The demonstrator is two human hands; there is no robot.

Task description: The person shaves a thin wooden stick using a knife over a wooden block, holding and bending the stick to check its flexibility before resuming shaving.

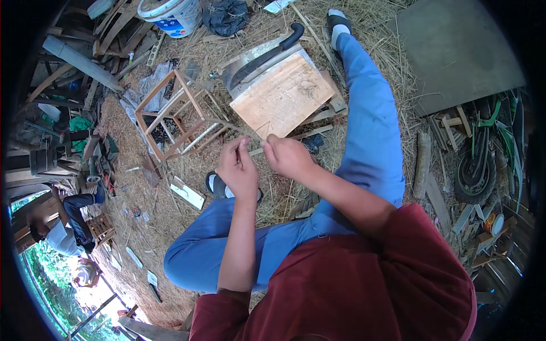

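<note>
My left hand (238, 166) is closed in a pinch, thumb against fingers, in front of the wooden board. Close beside it on the right, my right hand (288, 158) pinches too. Between and just beyond the fingertips runs a thin, pale brown strip (226, 123), its far end reaching toward a wooden frame. How the fingertips grip it is partly hidden. Past my hands lies a light wooden board (286, 94) on a low support. A machete (264, 58) with a black handle rests along the board's far side.
The open wooden frame (170, 116) stands left of the board on the straw-covered ground. A white bucket (172, 17) and black plastic bag (226, 17) are at the back. A flat grey sheet (460, 48) and motorbike wheel (476, 173) are at right. Another person (65, 227) sits far left.
</note>
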